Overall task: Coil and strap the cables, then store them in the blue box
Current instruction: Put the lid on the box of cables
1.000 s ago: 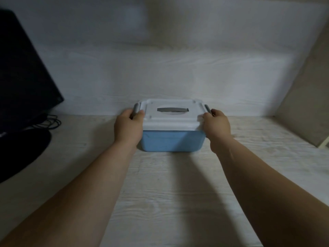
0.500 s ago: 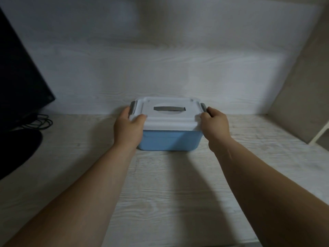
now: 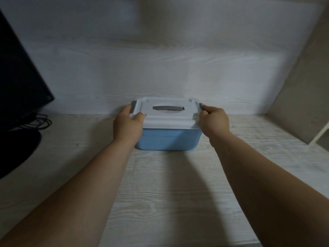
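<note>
The blue box [image 3: 168, 140] stands on the pale wooden desk near the back wall. Its white lid [image 3: 167, 115] is on, with a grey handle in the middle and grey clips at both ends. My left hand [image 3: 127, 128] grips the box's left end, thumb on the lid's edge and fingers by the left clip. At the right end my right hand [image 3: 214, 123] holds the box, its fingers curled over the right clip. The box's inside is hidden by the lid. No loose task cable shows on the desk.
A dark monitor [image 3: 19, 82] on a round black stand [image 3: 16, 150] fills the left side, with thin black wires [image 3: 40, 122] trailing behind it. A beige side panel [image 3: 300, 97] closes the right. The white back wall stands just behind the box.
The box and both hands have come slightly toward me and sit a little farther from the back wall. The grip of both hands on the ends is the same.
</note>
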